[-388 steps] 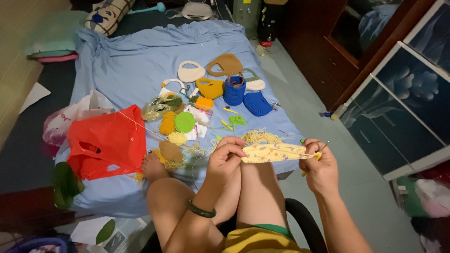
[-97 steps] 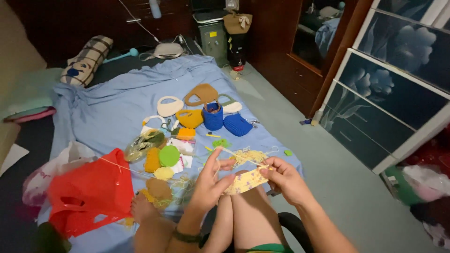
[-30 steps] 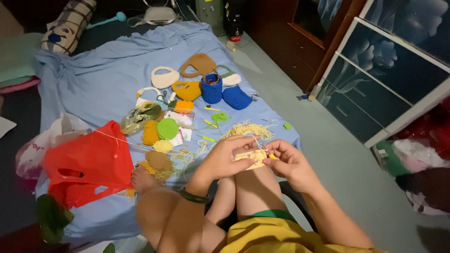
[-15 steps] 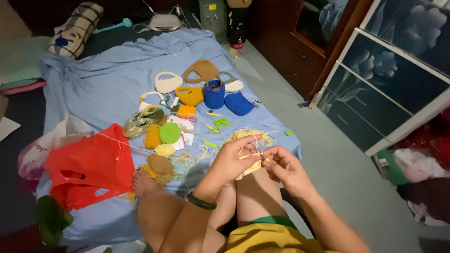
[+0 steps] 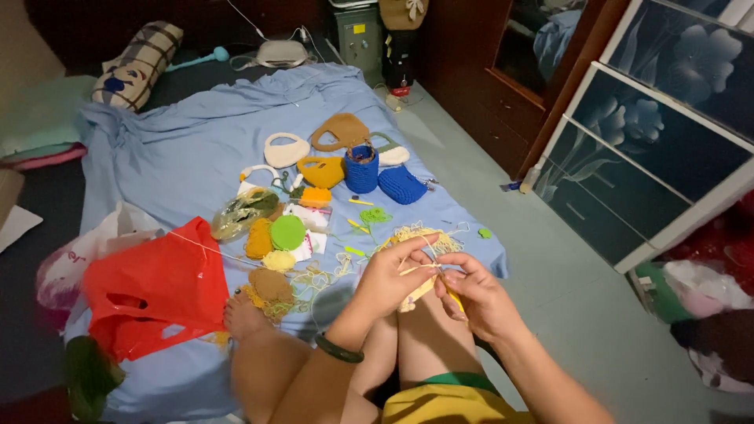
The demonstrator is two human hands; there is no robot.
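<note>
I sit with my legs out on a blue sheet (image 5: 181, 149). My left hand (image 5: 390, 276) pinches a pale yellow crochet piece (image 5: 415, 292) and its yarn above my knee. Close beside it, my right hand (image 5: 477, 298) grips a yellow crochet hook (image 5: 455, 299) at the same piece. A loose heap of cream yarn (image 5: 424, 238) lies just beyond my hands. A dark bangle sits on my left wrist.
Small crocheted bags in white, brown, yellow and blue (image 5: 361, 168) lie on the sheet with yarn balls (image 5: 287, 232). A red plastic bag (image 5: 153, 290) is at the left by my foot. Dark glass-fronted cabinets (image 5: 660, 149) stand to the right; a plaid pillow (image 5: 135, 64) lies far left.
My hands have stayed together on the crochet piece, shifting slightly right over my knee. Much earlier the piece was stretched out between both hands; now it is bunched.
</note>
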